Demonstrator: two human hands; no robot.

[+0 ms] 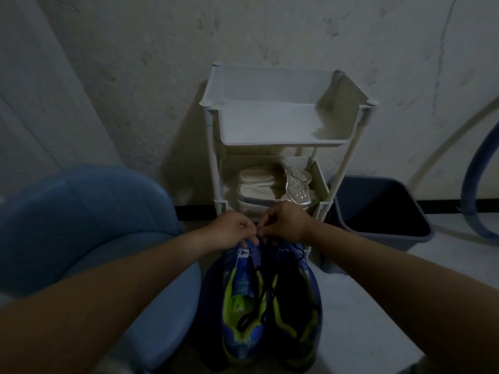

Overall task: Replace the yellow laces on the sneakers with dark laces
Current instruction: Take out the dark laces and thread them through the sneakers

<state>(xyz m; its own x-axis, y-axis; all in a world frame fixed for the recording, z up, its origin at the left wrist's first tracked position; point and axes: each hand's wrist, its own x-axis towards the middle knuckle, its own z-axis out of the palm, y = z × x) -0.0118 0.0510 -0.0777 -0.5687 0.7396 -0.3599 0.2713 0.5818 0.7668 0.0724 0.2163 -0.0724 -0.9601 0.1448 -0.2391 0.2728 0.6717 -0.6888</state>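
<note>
Dim, bluish cast, low contrast. Brightest patch on white plastic three-tier rack [280, 125] at 12 o'clock. Rack shadow falls on grey concrete wall [135, 63] toward 9 o'clock. Corners vignetted, fisheye stretch at edges. Blue-and-lime sneakers [270, 306] at 6 o'clock murky, soft.

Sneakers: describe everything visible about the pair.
The sneakers are a blue pair with bright yellow-green panels, side by side, toes toward the camera, in front of a white rack. Dark laces run loosely over them; no yellow lace shows. At their far end the left hand holds the left shoe's tongue and the right hand pinches a dark lace.
</note>
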